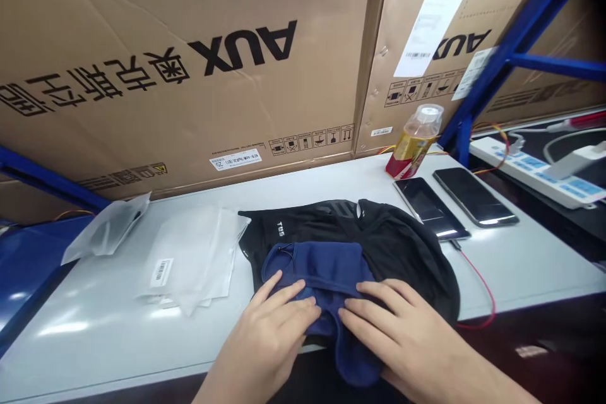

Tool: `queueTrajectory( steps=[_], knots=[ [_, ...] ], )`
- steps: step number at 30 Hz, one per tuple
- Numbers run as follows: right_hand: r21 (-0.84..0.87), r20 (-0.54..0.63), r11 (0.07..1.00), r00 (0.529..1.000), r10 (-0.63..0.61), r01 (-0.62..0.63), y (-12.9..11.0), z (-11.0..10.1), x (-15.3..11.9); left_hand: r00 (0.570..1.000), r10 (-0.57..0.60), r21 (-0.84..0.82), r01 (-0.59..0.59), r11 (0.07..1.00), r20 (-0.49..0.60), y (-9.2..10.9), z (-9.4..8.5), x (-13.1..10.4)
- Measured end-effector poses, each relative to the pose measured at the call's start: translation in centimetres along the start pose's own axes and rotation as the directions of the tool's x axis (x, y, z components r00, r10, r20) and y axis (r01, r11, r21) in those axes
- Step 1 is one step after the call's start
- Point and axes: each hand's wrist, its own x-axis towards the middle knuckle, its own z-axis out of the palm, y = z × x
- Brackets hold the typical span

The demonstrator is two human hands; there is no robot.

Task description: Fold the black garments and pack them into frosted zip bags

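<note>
A navy blue cloth piece, with a thin dark cord at its upper left, lies folded over a black fabric item printed with white letters. The kind of either garment is not plain. My left hand rests on the blue cloth's left part, its fingers stretched out flat. On the right part lies my right hand, fingers extended and slightly spread, its thumb hidden. One flap of the blue cloth hangs over the table's front edge between the hands.
Left of the fabric lie several frosted plastic bags, and another bag farther left. Two phones, a red cable and a drink bottle are at right. Large cartons stand behind the table.
</note>
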Motion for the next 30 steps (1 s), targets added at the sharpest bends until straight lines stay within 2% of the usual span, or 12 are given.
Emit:
queueTrajectory(
  steps=[5,9,11,14,16,19,21,23,24,26,28,30],
  knots=[
    [0.180,0.064,0.969,0.985,0.162,-0.171,0.6,-1.9,1.7,0.979,-0.187,-0.145,0.196,0.970,0.077,0.3,-0.9,1.8],
    [0.218,0.167,0.904,0.927,0.337,-0.368,2.2,-2.9,4.4,0.933,-0.315,-0.173,0.344,0.923,0.172,-0.4,-1.9,4.1],
    [0.208,0.144,0.884,0.907,0.395,-0.418,3.0,-2.8,5.8,0.931,-0.335,-0.152,0.355,0.922,0.144,-1.1,-2.2,5.5],
    [0.055,0.054,0.898,0.900,0.433,-0.436,3.9,-1.9,7.4,0.949,-0.303,0.025,0.302,0.953,0.084,-2.5,-1.5,7.3],
    [-0.103,0.015,0.907,0.911,0.413,-0.409,4.2,-0.8,7.9,0.962,-0.262,0.143,0.249,0.958,0.082,-3.2,-0.6,8.0],
    [-0.260,-0.040,0.896,0.931,0.362,-0.360,4.3,1.0,7.8,0.967,-0.250,0.192,0.236,0.953,0.051,-3.1,0.5,7.9],
    [-0.268,-0.094,0.892,0.932,0.351,-0.363,4.1,1.8,7.2,0.975,-0.218,0.217,0.223,0.950,-0.045,-2.4,0.6,7.2],
    [-0.233,-0.162,0.905,0.932,0.323,-0.355,3.6,1.9,6.4,0.987,-0.128,0.225,0.147,0.963,-0.097,-1.6,0.6,6.5],
    [-0.212,-0.199,0.918,0.935,0.294,-0.334,3.1,1.7,6.0,0.993,-0.084,0.219,0.101,0.970,-0.086,-1.3,0.6,6.2],
    [-0.176,-0.252,0.953,0.947,0.198,-0.246,2.2,1.3,5.4,0.999,-0.046,0.187,0.044,0.981,0.007,-1.3,0.9,5.8],
    [-0.146,-0.244,0.980,0.965,0.096,-0.135,1.6,1.2,5.0,0.993,-0.080,0.158,0.067,0.985,0.081,-1.9,1.4,5.7],
    [-0.122,-0.178,0.990,0.983,0.046,-0.069,1.6,1.6,4.9,0.987,-0.130,0.128,0.117,0.985,0.099,-2.9,2.1,5.9]
  ],
)
